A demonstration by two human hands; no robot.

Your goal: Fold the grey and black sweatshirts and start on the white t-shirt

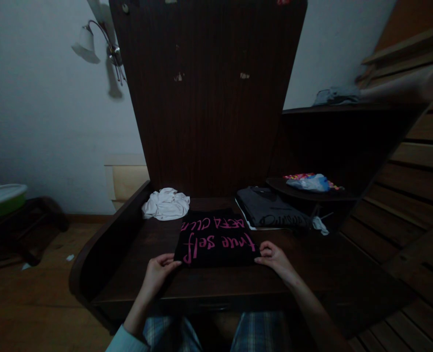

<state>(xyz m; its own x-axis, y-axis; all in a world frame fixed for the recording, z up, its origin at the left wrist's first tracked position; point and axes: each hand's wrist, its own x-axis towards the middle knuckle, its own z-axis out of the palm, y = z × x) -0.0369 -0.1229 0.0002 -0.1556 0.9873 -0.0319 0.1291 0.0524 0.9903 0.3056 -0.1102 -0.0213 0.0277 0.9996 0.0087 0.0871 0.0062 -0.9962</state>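
Observation:
A folded black shirt (216, 249) with pink lettering lies flat on the dark wooden desk (209, 286), its print upside down to me. My left hand (161, 270) pinches its near left corner between thumb and fingers. At the near right corner, my right hand (273, 259) grips the cloth the same way. Beyond the shirt to the left sits a crumpled white cloth (166, 204). Behind it on the right lies a folded dark grey garment (267, 208) with black lettering, a white edge showing under it.
A small curved shelf (311, 194) at the right carries a plastic bag (309, 183). The desk's raised left side (106, 239) and tall back panel (209, 107) bound the surface. A wall lamp (87, 44) hangs upper left. Wooden slats (418, 181) stand at the right.

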